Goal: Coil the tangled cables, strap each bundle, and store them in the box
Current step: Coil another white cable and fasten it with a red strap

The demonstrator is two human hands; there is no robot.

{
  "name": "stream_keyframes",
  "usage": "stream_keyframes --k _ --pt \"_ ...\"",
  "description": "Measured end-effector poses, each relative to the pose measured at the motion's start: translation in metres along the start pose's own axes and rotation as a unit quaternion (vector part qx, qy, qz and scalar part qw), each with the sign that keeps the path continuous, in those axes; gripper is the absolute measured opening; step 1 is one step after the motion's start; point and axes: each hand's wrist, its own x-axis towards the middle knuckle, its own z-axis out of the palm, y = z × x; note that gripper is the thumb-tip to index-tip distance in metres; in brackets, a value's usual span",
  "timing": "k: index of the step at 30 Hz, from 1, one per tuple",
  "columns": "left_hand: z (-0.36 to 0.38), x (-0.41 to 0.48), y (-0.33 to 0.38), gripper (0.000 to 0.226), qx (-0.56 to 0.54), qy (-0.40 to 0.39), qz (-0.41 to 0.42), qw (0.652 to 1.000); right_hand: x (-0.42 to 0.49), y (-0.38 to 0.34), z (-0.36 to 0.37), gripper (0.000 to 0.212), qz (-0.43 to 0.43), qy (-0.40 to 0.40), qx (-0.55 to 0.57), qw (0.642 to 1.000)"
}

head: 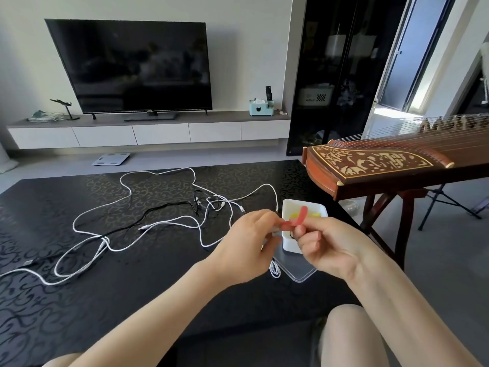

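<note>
Tangled white cables (169, 223) and black cables (158, 209) sprawl over the dark patterned table (79, 300). A small white box (288, 207) stands at the table's right side with something yellow (316, 214) inside. Above the box, my left hand (248, 245) and my right hand (328, 245) both pinch a red strap (299, 219), which curls up between them. My left hand also holds a small coiled white cable; its loops (275, 270) hang out below the palm. A thin black cord (291, 234) shows by my right fingers.
A clear plastic lid (296, 268) lies under the box near the table's right edge. A wooden zither (383, 165) on a stand juts in from the right. A television (132, 67) sits on a low cabinet behind; a scale (111, 159) lies on the floor.
</note>
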Motion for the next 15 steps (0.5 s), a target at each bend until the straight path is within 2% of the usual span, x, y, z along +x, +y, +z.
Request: stream_keyframes --k 3,5,6,7,8,9,10,11,12,15 --pt "0.003 -0.002 -0.005 0.011 -0.023 0.007 -0.056 0.998 0.0 -0.001 0.0 0.018 0.032 -0.049 0.053 0.997" --pt "0.005 -0.003 -0.005 0.011 -0.108 -0.012 -0.162 0.981 -0.006 -0.007 -0.004 0.02 -0.027 -0.074 0.02 0.997" --pt "0.005 -0.003 -0.004 0.012 -0.18 -0.027 -0.224 0.957 -0.009 -0.012 -0.009 0.017 -0.097 -0.07 -0.034 0.992" --pt "0.004 -0.003 -0.004 0.016 -0.264 -0.036 -0.276 0.924 -0.011 -0.017 -0.014 0.014 -0.192 -0.048 -0.119 0.973" --pt "0.002 -0.003 -0.004 0.02 -0.339 -0.042 -0.313 0.886 -0.012 -0.023 -0.02 0.019 -0.295 -0.013 -0.225 0.929" --pt "-0.001 -0.002 -0.004 0.023 -0.394 -0.049 -0.334 0.855 -0.012 -0.028 -0.024 0.03 -0.377 0.023 -0.323 0.868" --pt "-0.005 0.0 -0.004 0.026 -0.432 -0.06 -0.343 0.832 -0.009 -0.032 -0.027 0.042 -0.42 0.03 -0.397 0.815" --pt "-0.009 0.001 -0.004 0.03 -0.459 -0.075 -0.344 0.816 -0.005 -0.034 -0.029 0.049 -0.425 0.006 -0.449 0.786" --pt "-0.012 0.003 -0.003 0.033 -0.479 -0.091 -0.339 0.805 0.001 -0.035 -0.03 0.051 -0.401 -0.036 -0.483 0.778" --pt "-0.017 0.006 0.002 0.027 -0.514 -0.122 -0.324 0.785 0.015 -0.023 -0.026 0.04 -0.315 -0.126 -0.479 0.81"
